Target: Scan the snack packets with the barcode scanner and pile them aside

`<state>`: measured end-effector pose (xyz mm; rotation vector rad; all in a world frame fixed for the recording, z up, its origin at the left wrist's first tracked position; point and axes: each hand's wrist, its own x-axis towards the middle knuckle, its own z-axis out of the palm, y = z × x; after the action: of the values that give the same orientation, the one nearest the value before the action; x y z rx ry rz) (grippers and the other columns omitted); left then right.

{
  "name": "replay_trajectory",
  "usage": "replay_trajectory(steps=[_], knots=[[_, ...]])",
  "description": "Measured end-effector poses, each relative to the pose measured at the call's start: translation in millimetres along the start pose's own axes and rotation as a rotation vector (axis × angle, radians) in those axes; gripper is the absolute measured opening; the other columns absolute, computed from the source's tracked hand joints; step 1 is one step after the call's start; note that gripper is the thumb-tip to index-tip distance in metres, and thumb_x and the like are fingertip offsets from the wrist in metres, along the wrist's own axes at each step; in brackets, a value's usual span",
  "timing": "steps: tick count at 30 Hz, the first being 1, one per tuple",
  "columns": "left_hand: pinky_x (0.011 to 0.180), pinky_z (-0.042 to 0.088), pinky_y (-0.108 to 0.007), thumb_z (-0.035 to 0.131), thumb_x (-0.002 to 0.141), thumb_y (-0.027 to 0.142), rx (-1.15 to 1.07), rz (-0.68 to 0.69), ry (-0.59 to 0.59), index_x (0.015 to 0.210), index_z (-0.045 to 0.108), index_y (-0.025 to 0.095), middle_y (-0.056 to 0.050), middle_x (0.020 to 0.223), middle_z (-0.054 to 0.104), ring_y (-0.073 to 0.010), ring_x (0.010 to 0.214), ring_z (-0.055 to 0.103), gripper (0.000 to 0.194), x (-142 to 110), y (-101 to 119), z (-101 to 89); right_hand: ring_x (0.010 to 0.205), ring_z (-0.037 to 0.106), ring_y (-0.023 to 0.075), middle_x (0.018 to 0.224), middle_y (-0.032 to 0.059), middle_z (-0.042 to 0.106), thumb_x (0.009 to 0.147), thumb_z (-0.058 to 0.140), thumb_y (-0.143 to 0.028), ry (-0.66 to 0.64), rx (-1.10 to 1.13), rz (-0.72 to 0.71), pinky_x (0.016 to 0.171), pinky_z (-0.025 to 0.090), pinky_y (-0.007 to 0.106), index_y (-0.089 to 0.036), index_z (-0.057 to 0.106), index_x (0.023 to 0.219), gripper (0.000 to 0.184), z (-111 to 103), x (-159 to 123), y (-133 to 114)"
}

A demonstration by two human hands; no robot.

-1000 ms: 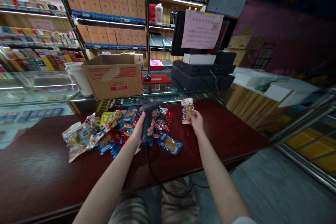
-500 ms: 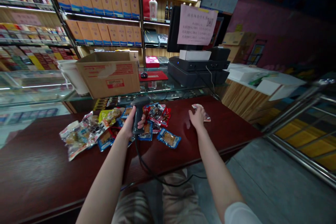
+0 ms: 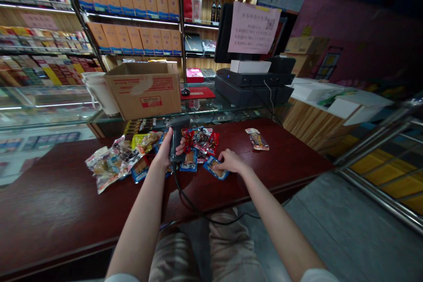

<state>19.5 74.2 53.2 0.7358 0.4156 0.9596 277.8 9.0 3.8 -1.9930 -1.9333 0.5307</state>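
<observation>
My left hand (image 3: 164, 150) is wrapped round the grip of a black barcode scanner (image 3: 176, 139), held above a pile of packaged snacks. My right hand (image 3: 230, 161) pinches the near edge of a blue snack packet (image 3: 213, 170) that lies on the dark red table (image 3: 284, 163). Red snack packets (image 3: 205, 141) and another blue packet (image 3: 189, 161) lie beside the scanner. Left of them are clear snack bags (image 3: 110, 165) and a yellow packet (image 3: 145, 141). Apart from the pile, to the right, rests a single snack packet with a white top (image 3: 257, 139).
A cardboard box (image 3: 145, 92) and a white container (image 3: 101, 94) stand on the glass counter behind the table. Farther right are a mouse (image 3: 185, 91) and a monitor with a paper sign (image 3: 253, 28). The scanner's cable (image 3: 194, 211) droops over the table's front edge.
My right hand set the white-topped snack packet down on the right, let go, and moved back left to the blue packet. My left hand still holds the scanner, now slightly farther left.
</observation>
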Motion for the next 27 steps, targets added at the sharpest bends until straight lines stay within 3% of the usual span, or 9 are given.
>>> replay_trajectory(steps=[4,9,14,19,27], knots=[[0.030,0.031,-0.013,0.043,0.095,0.054,-0.003,-0.019,-0.015,0.091,0.057,0.012,0.001,0.060,0.051,-0.0035,0.036,0.037,0.045,2,-2,-3.7,0.087,0.062,0.0245,0.087,0.0053,0.063,0.053,0.086,-0.034,0.039,0.095,-0.006,0.075,0.045,0.031,-0.022,0.064,0.073,0.032,0,13,0],[0.030,0.031,-0.013,0.048,0.092,0.056,0.020,-0.061,-0.020,0.093,0.056,0.013,0.001,0.061,0.051,-0.0038,0.036,0.038,0.044,4,-6,-1.6,0.064,0.055,0.0154,0.066,-0.0048,0.057,0.052,0.078,-0.017,0.112,0.411,0.014,0.062,0.043,0.027,-0.021,0.053,0.066,0.029,-13,39,16],[0.030,0.030,-0.014,0.051,0.090,0.057,0.058,-0.095,-0.032,0.094,0.055,0.013,0.002,0.059,0.051,-0.0039,0.035,0.037,0.044,6,-12,3.1,0.066,0.059,0.0152,0.070,-0.0047,0.061,0.055,0.078,-0.033,0.323,0.926,0.010,0.066,0.049,0.029,-0.020,0.054,0.075,0.034,-30,69,38],[0.031,0.031,-0.015,0.053,0.087,0.060,0.135,-0.153,-0.090,0.093,0.056,0.013,0.004,0.055,0.049,-0.0049,0.035,0.037,0.047,4,-21,8.5,0.074,0.066,0.0177,0.077,-0.0017,0.067,0.051,0.083,-0.038,0.500,1.418,0.024,0.076,0.054,0.036,-0.021,0.056,0.084,0.046,-18,86,51],[0.032,0.031,-0.017,0.057,0.082,0.065,0.273,-0.184,-0.124,0.094,0.057,0.014,0.001,0.062,0.057,-0.0044,0.036,0.036,0.053,1,-42,26.1,0.084,0.068,0.0199,0.087,-0.0003,0.069,0.059,0.080,-0.042,0.445,1.490,-0.094,0.083,0.056,0.040,-0.025,0.058,0.090,0.042,-3,83,40]])
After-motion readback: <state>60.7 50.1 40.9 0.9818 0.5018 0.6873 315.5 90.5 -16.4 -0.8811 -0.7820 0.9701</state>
